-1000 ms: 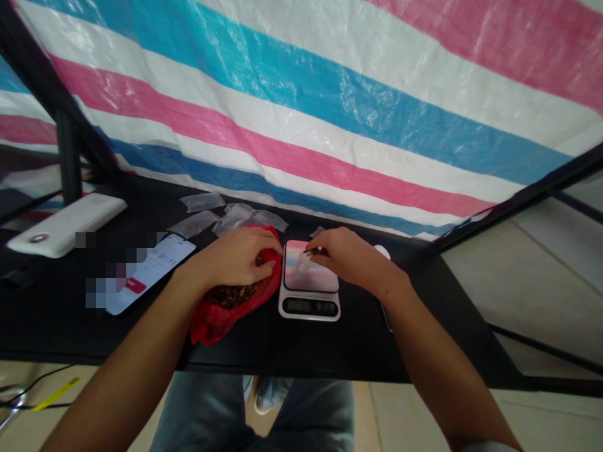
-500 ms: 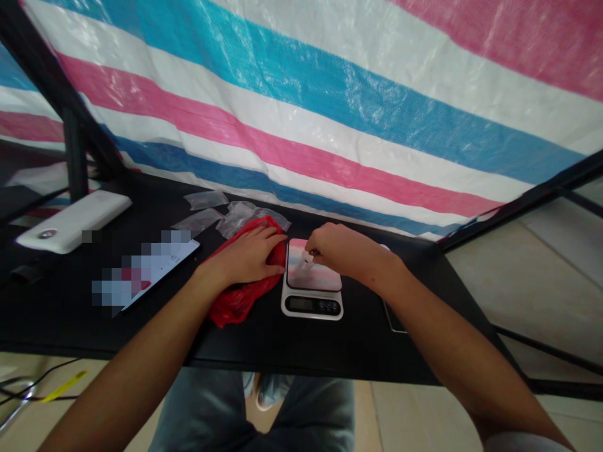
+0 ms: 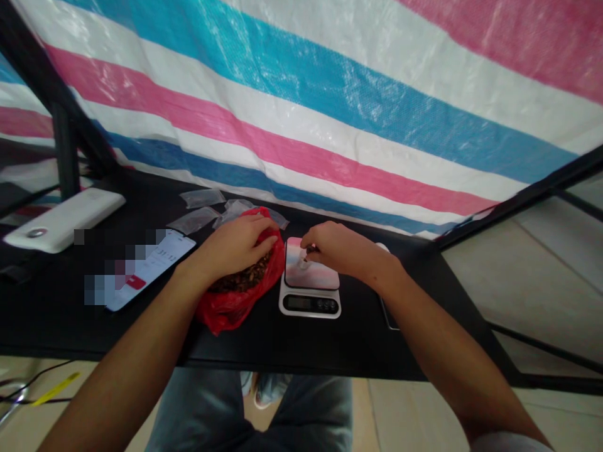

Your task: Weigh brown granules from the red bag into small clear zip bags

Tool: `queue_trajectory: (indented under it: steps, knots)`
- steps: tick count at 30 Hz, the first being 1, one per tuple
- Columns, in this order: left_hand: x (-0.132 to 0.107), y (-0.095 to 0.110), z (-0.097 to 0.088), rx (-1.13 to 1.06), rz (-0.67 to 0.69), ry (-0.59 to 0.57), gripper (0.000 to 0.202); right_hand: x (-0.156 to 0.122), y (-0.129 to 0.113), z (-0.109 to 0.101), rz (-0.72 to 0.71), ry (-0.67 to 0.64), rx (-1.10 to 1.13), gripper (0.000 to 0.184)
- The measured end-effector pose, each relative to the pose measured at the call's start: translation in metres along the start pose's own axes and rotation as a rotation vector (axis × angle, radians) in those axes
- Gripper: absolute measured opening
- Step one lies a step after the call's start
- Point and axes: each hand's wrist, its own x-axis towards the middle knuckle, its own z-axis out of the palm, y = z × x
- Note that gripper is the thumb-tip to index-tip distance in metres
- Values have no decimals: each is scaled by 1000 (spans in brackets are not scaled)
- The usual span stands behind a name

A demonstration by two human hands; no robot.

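Note:
My left hand [image 3: 245, 246] rests over the far rim of a red plastic bag [image 3: 230, 311], fingers and thumb apart. Small dark-brown dried pieces [image 3: 245, 276] fill the bag's open mouth; their exact kind is too small to make out. To the right, a white kitchen scale [image 3: 311, 304] lies flat, its display facing me. Above the scale's plate, my right hand [image 3: 330, 248] is closed in a pinch with a few dark-brown pieces at the fingertips. Just under those fingertips is a small clear, whitish item [image 3: 304, 263], partly hidden and blurred.
Several clear plastic bags [image 3: 195, 220] lie behind the red bag. A lit phone [image 3: 157, 263] is on the left, with a white oblong device [image 3: 70, 216] beyond it. Another dark flat device [image 3: 389, 314] is partly under my right forearm. A striped tarp [image 3: 301, 125] hangs behind the black table [image 3: 301, 351].
The red bag's mouth has come open, showing the brown pieces inside. My left hand has shifted slightly left and up. My right hand stays over the scale.

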Motion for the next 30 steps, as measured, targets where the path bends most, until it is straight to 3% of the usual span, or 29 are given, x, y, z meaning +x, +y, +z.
queue_trajectory:
  steps: [30]
  knots:
    - [3,-4,7,-48,56,-27,29,-5,-3,2,25,47,168,16]
